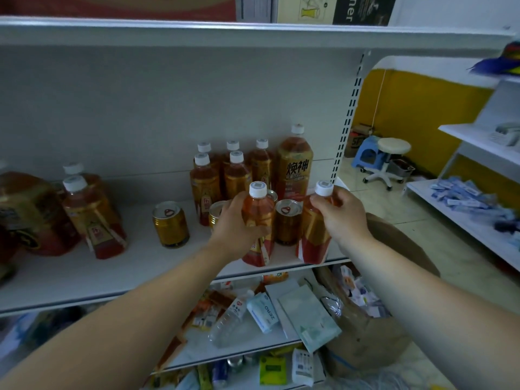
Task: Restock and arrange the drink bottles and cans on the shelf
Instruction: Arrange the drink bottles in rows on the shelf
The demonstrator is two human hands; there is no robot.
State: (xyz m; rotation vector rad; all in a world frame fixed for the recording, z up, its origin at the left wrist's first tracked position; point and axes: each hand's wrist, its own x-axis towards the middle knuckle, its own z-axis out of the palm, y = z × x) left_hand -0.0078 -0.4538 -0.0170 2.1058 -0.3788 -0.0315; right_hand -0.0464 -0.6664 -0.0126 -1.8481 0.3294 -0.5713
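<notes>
We record the left hand [235,220] wrapped round the body of the first tea bottle [260,218], fingers curled across its label. This bottle is upright, its base at the front edge of the white shelf [112,274]. The right hand [342,213] grips the second tea bottle [313,235] at its shoulder, also upright at the front edge, near the shelf's right end. A gold can [287,220] stands between the two. Behind them we note a cluster of small bottles [235,175] and one tall bottle [294,167]. A lone can [170,223] stands apart to the left.
</notes>
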